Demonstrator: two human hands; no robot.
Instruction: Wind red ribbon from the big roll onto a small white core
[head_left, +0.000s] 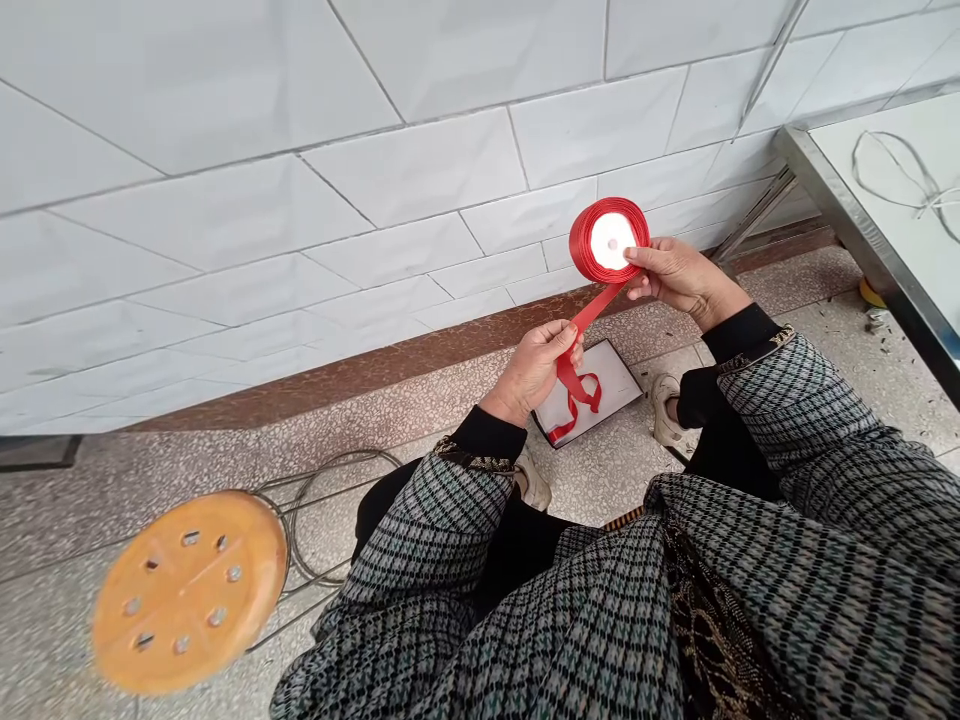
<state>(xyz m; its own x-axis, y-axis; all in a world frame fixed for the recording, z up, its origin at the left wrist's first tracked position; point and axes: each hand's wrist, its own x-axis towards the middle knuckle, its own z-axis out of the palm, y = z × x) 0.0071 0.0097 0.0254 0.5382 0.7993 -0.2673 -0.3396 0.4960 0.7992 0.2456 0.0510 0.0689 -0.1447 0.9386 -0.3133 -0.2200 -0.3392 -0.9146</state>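
A roll of red ribbon (581, 245) with a white core is held up before the tiled wall. My right hand (679, 280) grips it at its lower right side, thumb on the white face and fingers behind. A strip of ribbon runs down from the roll to my left hand (534, 365), which pinches it between thumb and fingers. Below that hand the loose ribbon end (576, 388) hangs in a curl over a flat white box or board (619, 385) with dark edges on the floor.
At the lower left stands a round orange stool (191, 590) with a metal wire frame (330, 500). A metal-edged table (832, 190) with a pale cable (930, 195) is on the right. White wall tiles (420, 160) rise ahead. My shoes (667, 405) rest on the speckled floor.
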